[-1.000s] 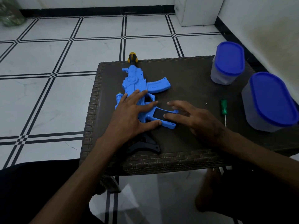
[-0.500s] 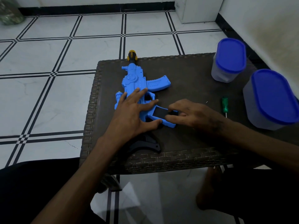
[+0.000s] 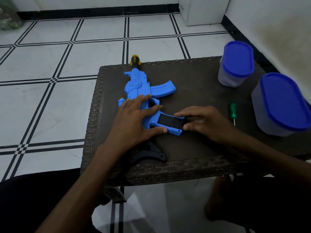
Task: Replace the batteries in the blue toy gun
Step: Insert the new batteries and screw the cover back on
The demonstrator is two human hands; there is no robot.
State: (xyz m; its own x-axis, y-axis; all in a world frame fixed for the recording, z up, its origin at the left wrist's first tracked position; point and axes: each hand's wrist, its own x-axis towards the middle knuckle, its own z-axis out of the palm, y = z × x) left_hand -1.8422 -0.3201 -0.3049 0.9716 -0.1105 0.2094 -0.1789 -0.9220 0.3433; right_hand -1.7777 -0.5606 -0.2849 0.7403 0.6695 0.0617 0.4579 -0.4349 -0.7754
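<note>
The blue toy gun (image 3: 139,88) lies flat near the left edge of the dark woven tabletop (image 3: 193,78), its yellow-and-black muzzle (image 3: 135,60) reaching the far edge and its black stock (image 3: 148,153) pointing toward the near edge. The left hand (image 3: 134,121) rests palm-down on the gun's rear body, fingers (image 3: 143,99) straight and spread, the thumb lying along the lower side of the grip. The grip (image 3: 168,123) juts rightward toward the tabletop's middle; a black rectangular panel (image 3: 170,121) shows in its upper face. The right hand (image 3: 205,123) meets the end of the grip: its fingers are curled, the forefinger tip touching the panel's far corner and the thumb tip against the near corner of the grip's end. Whether it actually pinches the panel cannot be told. Right of that hand, a green-handled screwdriver (image 3: 233,111) lies on the tabletop, apart from it. Two translucent containers with blue lids stand by the right edge: the smaller container (image 3: 235,64) at the far right corner, the larger container (image 3: 282,105) nearer.
</note>
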